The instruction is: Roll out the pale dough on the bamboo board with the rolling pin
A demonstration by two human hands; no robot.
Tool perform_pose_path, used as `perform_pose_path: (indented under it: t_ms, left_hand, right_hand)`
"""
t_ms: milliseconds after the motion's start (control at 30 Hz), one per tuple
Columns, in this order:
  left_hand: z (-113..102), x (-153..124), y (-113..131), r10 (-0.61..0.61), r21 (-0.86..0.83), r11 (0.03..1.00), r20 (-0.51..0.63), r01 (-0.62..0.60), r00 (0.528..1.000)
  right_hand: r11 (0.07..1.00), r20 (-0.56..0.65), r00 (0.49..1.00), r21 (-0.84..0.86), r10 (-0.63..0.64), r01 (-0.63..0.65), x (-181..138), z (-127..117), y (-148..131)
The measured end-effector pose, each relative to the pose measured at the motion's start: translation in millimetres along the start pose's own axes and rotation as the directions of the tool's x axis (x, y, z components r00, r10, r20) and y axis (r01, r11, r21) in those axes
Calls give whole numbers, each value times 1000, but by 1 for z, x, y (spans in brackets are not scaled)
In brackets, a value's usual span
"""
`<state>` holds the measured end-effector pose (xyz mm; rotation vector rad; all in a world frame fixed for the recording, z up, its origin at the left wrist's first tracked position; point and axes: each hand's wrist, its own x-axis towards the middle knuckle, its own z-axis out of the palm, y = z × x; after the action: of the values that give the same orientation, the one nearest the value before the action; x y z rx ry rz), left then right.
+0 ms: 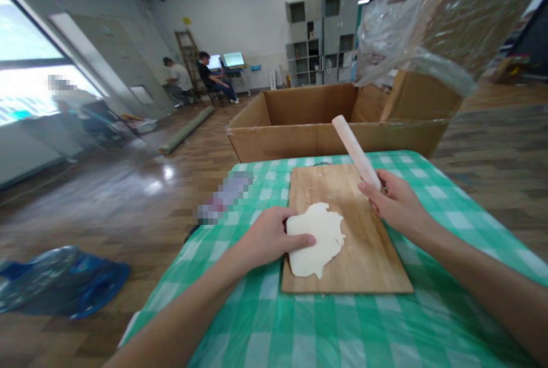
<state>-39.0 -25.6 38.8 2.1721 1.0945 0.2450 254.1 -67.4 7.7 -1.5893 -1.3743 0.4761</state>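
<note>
A flattened sheet of white dough [319, 237] lies on a wooden cutting board [368, 259] on the green checked tablecloth [299, 322]. My left hand [268, 237] pinches the dough's left edge, thumb on top and fingers curled under it. My right hand [396, 202] is closed round the near end of a white rolling pin [354, 148]. The pin is lifted off the board and points up and away to the left, above the board's far right part.
A large open cardboard box [312, 122] stands just beyond the table's far edge, with crinkled clear plastic [428, 20] over its right side. A blue plastic bag [60, 279] lies on the wooden floor at left. Two people sit at monitors far back.
</note>
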Motion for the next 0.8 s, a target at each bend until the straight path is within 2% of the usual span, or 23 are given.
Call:
perform_pose_path:
  t_ms: [100,167,233,300,333,367,400,433,467,533,633,700,800]
  left_hand:
    - [1,-3,6,104,115,990,-154,-87,983]
    - [0,-5,9,242,248,953,-286,-172,927]
    - [-2,-6,12,435,399,875,-395,-275,809]
    - [-1,-9,15,646,597,726,-421,-342,637]
    - [1,-10,17,731,691,636,-394,-344,558]
    - [4,-12,19,790,764,550,-347,-335,506]
    - [9,-13,21,820,807,488,-294,-332,490]
    - [14,-15,23,825,819,459,-249,-345,508]
    - [19,-16,25,808,800,468,-214,-376,550]
    - [28,-19,26,750,701,545,-164,-459,641]
    - [29,-20,21,690,514,660,-128,-547,712]
    - [24,-18,14,633,410,737,-142,-537,761]
    - [17,-8,-1,501,308,845,-168,-438,849]
  right_hand:
    - [996,-36,999,-79,-40,37,0,-3,2]
    - [989,-59,996,-134,-73,65,1,-5,1]
    - [984,-90,992,-163,-86,71,2,-7,1]
    - [983,-114,990,-175,-86,65,3,-9,1]
    - [981,-121,989,-180,-88,66,4,-10,2]
    - [980,-124,988,-186,-93,69,5,-11,2]
    - [979,-126,987,-192,-99,74,5,-11,2]
    - [977,-128,986,-197,-107,80,5,-12,2]
    - [976,-131,985,-199,-116,88,5,-12,2]
    - [975,-128,983,-195,-135,108,5,-12,2]
    - [972,-115,981,-192,-159,135,3,-13,0]
    - [968,-108,979,-201,-172,148,2,-14,-1]
    - [958,-94,974,-222,-204,180,1,-15,-3]
